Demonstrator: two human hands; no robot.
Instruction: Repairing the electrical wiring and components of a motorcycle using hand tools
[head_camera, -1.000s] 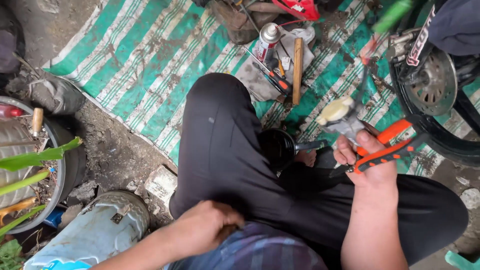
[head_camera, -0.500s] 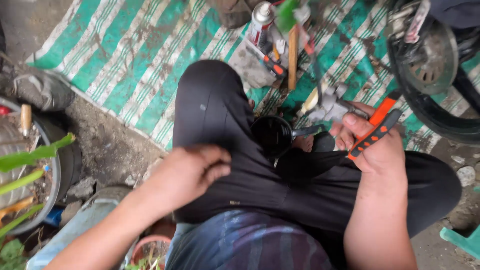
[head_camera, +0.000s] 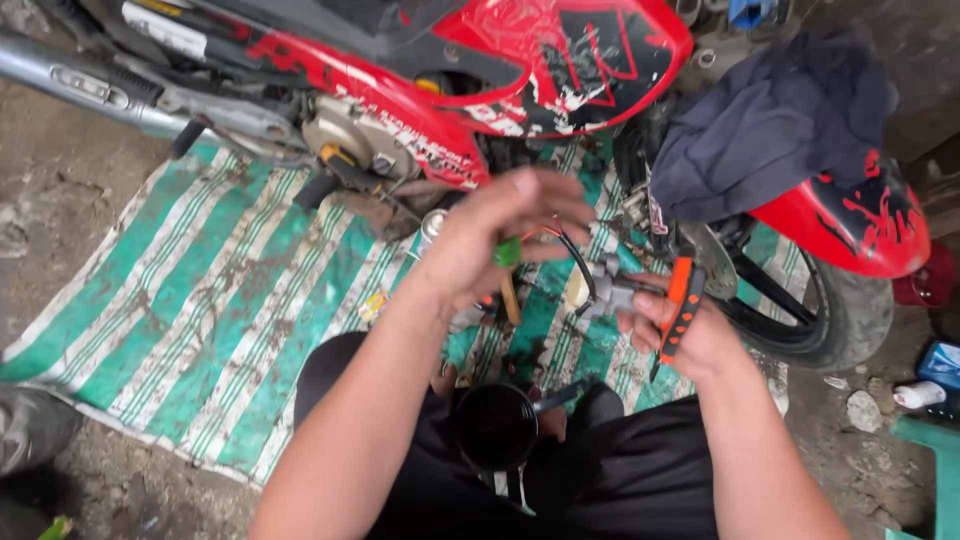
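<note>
Wires pinched in one hand, pliers and a small metal part gripped in the other.

The small grey metal part (head_camera: 610, 292) sits against the fingers of the right hand (head_camera: 690, 335), which is clenched round orange-handled pliers (head_camera: 678, 312); thin wires (head_camera: 568, 245) arc from it up to the left hand (head_camera: 500, 235), whose fingertips pinch a small green piece (head_camera: 507, 252). I judge the wires could tear or pull out of the part if the hands drift apart, since they look taut and thin. A loose piece could drop past the hands into the black cup (head_camera: 495, 425) below them or onto the green striped mat (head_camera: 200, 300). Beyond the hands stands the red motorcycle (head_camera: 560, 60), its front wheel (head_camera: 830, 310) to the right.
</note>
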